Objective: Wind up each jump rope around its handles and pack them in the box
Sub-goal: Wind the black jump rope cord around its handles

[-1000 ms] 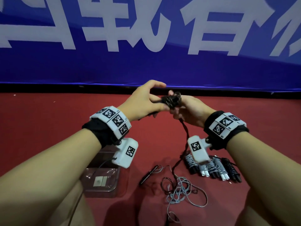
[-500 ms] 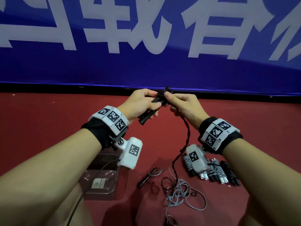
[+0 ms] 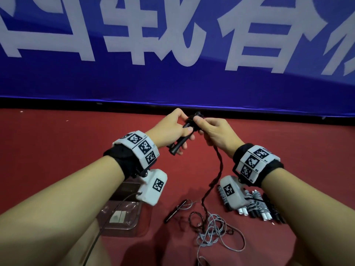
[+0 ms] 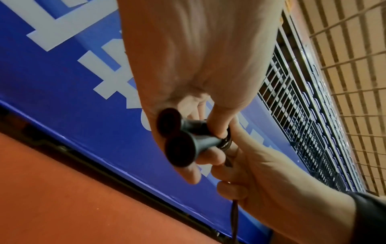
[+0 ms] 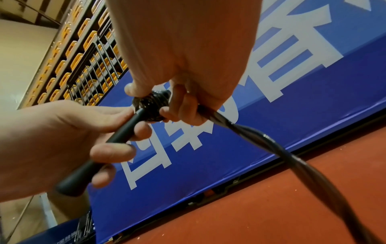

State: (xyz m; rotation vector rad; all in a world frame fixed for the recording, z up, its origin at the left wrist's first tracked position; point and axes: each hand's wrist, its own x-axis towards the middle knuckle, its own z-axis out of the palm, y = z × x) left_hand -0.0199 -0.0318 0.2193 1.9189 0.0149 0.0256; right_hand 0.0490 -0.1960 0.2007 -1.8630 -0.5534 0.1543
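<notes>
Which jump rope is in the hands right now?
The dark-corded rope: the left hand grips its paired black handles while the right hand winds its cord. The grey rope lies loose on the floor; the wound ropes lie aside.

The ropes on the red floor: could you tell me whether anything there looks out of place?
Yes: loose grey cord lies tangled with the dark twisted cord in a heap, unlike the neatly wound rope bundles in a row beside it.

Above the red floor (image 3: 57, 160), the left hand (image 3: 171, 129) gripped black handles (image 3: 182, 139) while the right hand (image 3: 215, 133) pinched the dark rope (image 3: 217, 175) at their top, near wound ropes (image 3: 257, 206) and a clear box (image 3: 123, 217).
</notes>
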